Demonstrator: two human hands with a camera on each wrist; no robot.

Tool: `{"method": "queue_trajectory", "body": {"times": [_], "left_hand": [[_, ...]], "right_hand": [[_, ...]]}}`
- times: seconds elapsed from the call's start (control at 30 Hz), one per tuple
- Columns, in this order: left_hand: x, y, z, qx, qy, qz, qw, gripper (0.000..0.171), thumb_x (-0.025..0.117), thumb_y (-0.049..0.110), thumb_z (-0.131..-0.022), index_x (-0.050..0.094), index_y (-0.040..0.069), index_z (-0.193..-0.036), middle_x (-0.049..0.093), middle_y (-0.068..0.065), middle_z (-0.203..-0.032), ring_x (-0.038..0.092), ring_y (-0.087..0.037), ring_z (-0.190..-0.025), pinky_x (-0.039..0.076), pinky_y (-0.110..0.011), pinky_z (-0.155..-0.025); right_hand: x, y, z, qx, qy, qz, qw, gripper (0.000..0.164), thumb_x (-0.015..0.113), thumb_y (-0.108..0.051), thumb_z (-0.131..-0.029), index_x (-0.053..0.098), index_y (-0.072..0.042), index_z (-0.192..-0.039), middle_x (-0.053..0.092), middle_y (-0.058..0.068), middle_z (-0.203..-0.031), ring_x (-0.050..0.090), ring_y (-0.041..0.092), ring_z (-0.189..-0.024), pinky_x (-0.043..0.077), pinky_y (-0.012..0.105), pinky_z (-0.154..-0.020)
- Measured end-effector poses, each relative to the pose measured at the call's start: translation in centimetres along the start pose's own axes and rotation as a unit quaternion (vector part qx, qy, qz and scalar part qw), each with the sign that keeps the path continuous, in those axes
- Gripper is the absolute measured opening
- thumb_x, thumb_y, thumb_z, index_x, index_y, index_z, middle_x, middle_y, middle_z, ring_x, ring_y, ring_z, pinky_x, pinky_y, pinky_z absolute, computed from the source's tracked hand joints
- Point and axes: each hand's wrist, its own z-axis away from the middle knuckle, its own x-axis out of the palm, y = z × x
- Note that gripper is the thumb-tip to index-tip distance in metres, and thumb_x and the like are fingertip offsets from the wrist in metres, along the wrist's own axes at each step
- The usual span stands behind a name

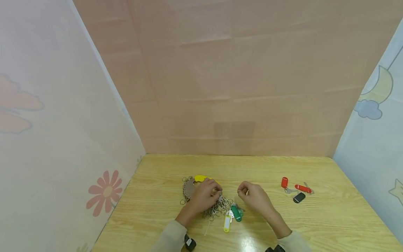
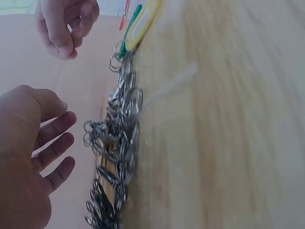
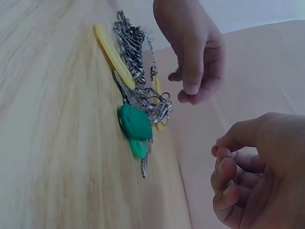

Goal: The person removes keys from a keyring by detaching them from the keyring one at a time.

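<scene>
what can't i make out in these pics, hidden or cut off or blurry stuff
- Head view: part of the yellow plastic piece and some metal rings, hidden behind the left hand.
- Head view: any writing on the yellow tag, too small.
- Left wrist view: one end of that tag, cut off by the top edge; lower rings, cut off by the bottom edge.
- Left wrist view: the thin pale strip, blurred.

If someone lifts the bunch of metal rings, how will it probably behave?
The bunch of metal rings will probably sag and shift, because its many loops lie jumbled at different angles. So much metal packed together may feel heavy for its size. The green tag close by might catch.
</scene>
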Motion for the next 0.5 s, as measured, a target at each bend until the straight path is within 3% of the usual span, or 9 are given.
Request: {"method": "queue_trajectory", "body": {"times": [0.17,0.33,0.5], "left_hand": [[0.3,0.6,-0.5,0.035,-0.011,0.02,0.9991,0.008,0.073,0.01,-0.099,0.077,0.013,-0.105,0.076,0.003,-0.104,0.063,-0.013,-0.104,0.054,-0.026,-0.093],[0.9,1.2,-0.9,0.049,-0.035,-0.021,0.998,0.007,0.075,0.014,-0.099,0.078,0.016,-0.104,0.076,0.005,-0.104,0.062,-0.009,-0.1,0.054,-0.024,-0.094],[1.5,1.3,-1.0,0.063,-0.054,-0.056,0.995,0.005,0.076,0.018,-0.098,0.079,0.02,-0.102,0.076,0.009,-0.102,0.059,-0.007,-0.095,0.049,-0.022,-0.086]], "right_hand": [[0.8,-0.2,-0.1,-0.004,-0.013,0.003,1.0,0.008,0.071,-0.01,-0.097,0.071,-0.016,-0.092,0.063,-0.009,-0.076,0.037,0.003,-0.05,0.029,0.02,-0.048],[1.5,-0.1,-0.1,-0.015,-0.03,0.009,0.999,0.011,0.073,-0.009,-0.095,0.07,-0.018,-0.089,0.062,-0.009,-0.075,0.045,0.004,-0.053,0.034,0.02,-0.048],[2.2,0.2,0.1,-0.036,-0.048,0.024,0.998,0.01,0.078,-0.01,-0.093,0.07,-0.016,-0.089,0.062,-0.009,-0.076,0.052,0.004,-0.059,0.042,0.022,-0.052]]}}
